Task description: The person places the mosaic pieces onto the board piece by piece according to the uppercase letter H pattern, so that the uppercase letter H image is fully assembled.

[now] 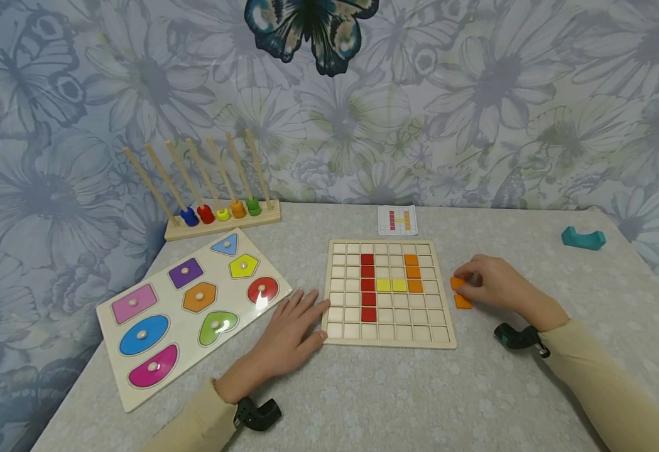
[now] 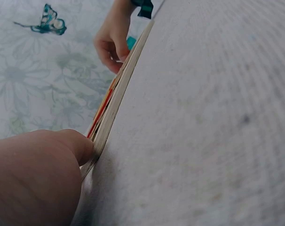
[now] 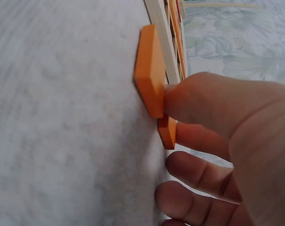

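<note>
A wooden grid board lies in the middle of the table, holding a column of several red tiles, two yellow tiles and three orange tiles. My left hand lies with its fingers extended, touching the board's left edge. To the right of the board, my right hand has thumb and forefinger on a loose orange tile, apparently pinching it. Another orange tile rests on the table right beside it, nearer the wrist camera. Part of the pinched tile is hidden by the thumb.
Above the board lies a small pattern card. At left is a knobbed shape puzzle; behind it stands a peg rack with coloured beads. A teal curved block sits at the far right. A papered wall borders the table's back.
</note>
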### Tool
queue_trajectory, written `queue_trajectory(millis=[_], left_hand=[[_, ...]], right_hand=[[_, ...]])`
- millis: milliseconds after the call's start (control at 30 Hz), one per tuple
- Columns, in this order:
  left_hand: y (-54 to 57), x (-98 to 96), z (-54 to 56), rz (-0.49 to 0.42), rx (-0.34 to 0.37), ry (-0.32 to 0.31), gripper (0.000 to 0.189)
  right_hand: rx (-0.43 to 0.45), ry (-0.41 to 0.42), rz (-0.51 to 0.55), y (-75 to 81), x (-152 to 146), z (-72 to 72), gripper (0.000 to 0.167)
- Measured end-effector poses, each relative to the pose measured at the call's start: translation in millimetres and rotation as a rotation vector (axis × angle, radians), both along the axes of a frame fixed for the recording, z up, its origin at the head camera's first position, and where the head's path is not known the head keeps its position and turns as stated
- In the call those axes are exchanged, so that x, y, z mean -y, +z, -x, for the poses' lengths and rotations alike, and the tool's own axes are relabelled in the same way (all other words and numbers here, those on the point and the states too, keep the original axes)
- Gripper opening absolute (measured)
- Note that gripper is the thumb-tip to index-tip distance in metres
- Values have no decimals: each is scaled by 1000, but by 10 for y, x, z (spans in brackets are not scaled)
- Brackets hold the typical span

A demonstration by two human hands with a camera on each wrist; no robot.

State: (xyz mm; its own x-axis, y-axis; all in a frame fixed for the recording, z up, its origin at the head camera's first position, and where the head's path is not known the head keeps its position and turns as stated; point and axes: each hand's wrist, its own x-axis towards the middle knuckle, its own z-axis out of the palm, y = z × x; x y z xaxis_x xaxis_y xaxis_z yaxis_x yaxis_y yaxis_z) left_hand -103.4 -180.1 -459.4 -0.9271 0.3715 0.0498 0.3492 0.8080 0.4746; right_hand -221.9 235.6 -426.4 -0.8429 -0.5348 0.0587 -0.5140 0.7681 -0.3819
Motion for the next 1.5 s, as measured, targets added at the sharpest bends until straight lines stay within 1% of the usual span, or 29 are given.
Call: queue_trajectory(millis=[267,633,900,1200,1500], left_hand=[[0,5,-2,1,-1,-3,58],[-12,-16,-13,-29,-47,0,56],[-4,-13,-14,-28,-49,0,56],[-4,-1,-1,-11,-16,-2,55],[-9,-6,5,-6,-9,4,56]], right_hand=[[-31,8,14,-42,-10,19,23],[-37,7,25,-41,-10,14,21],[-32,-12,7,-30,-25,12,22],[-29,-4,15,-9,-19,-2,21],[-16,8,21,38,1,-23,20]])
